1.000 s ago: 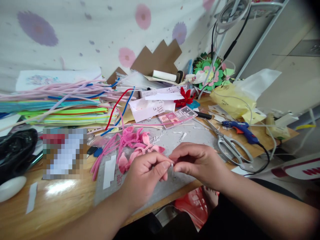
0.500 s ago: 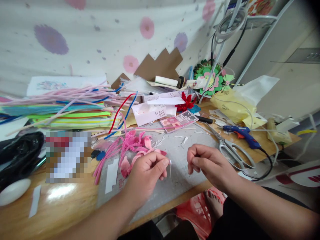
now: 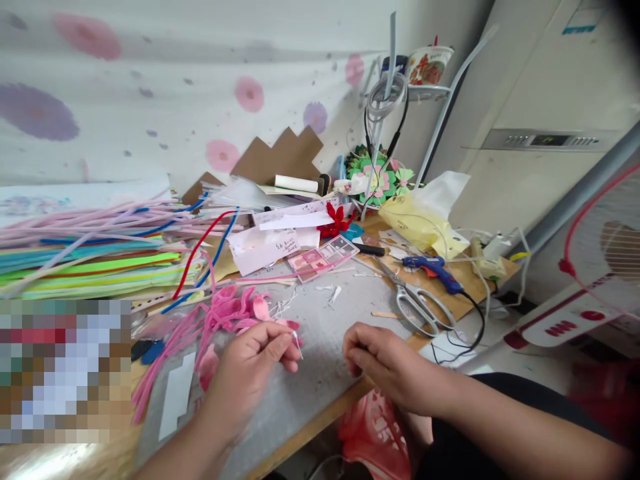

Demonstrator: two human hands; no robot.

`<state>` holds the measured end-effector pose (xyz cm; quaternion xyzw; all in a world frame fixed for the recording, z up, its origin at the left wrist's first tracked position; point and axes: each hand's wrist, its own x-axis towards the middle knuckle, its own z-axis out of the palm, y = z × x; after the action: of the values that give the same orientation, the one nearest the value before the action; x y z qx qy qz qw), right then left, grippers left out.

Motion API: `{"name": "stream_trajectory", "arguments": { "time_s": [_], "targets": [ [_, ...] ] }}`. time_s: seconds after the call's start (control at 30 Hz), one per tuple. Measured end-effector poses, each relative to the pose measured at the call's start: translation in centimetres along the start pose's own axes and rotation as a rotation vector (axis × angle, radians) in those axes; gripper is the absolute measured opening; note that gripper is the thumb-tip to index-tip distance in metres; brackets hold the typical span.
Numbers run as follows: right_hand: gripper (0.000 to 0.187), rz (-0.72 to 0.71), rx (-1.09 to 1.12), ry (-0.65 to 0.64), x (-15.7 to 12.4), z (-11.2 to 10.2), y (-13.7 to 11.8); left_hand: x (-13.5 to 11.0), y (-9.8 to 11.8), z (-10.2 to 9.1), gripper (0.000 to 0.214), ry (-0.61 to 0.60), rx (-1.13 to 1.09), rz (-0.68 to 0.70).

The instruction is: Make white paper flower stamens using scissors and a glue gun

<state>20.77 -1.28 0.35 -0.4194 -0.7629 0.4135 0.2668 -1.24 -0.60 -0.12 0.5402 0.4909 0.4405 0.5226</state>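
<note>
My left hand (image 3: 265,353) is pinched closed over the grey cutting mat. A thin white strand (image 3: 299,344) sticks out from its fingertips, and a bit of pink shows beside them. Behind and under this hand lies a heap of pink fuzzy stems and petal shapes (image 3: 233,307). My right hand (image 3: 383,363) is apart from the left, near the mat's front edge, with its fingers curled together. Whatever those fingers may hold is hidden. Large silver-handled scissors (image 3: 417,308) lie just beyond the right hand.
A blue glue gun (image 3: 435,270) with a black cord lies at the right. Bundles of coloured fuzzy stems (image 3: 90,230) fill the left. White scraps (image 3: 334,293) dot the mat. A red fuzzy flower (image 3: 335,220) and yellow bag (image 3: 420,223) are behind. A fan (image 3: 560,320) stands right.
The view has swung to the right, so the table and both hands appear farther left. The left hand keeps its pinch on the white strand; the right hand stays curled.
</note>
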Motion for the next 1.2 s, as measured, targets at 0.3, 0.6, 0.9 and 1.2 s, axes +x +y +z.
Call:
{"name": "stream_trajectory", "arguments": {
  "time_s": [0.3,0.6,0.9,1.2],
  "targets": [
    [0.018,-0.036,-0.189,-0.055,-2.4,-4.0,0.8,-0.2,-0.4,0.1,0.009,-0.012,-0.127,-0.015],
    [0.028,0.460,-0.775,0.287,-1.8,-11.1,9.0,-0.2,-0.2,0.1,0.011,-0.007,-0.175,-0.049],
    [0.044,0.542,-0.439,0.564,-3.2,-11.3,8.4,0.1,-0.7,0.0,0.015,0.065,-0.235,-0.078],
    [0.059,0.375,0.419,0.083,-7.4,0.7,1.9,0.3,-0.4,0.3,0.018,0.183,-0.449,-0.124]
  ]
}}
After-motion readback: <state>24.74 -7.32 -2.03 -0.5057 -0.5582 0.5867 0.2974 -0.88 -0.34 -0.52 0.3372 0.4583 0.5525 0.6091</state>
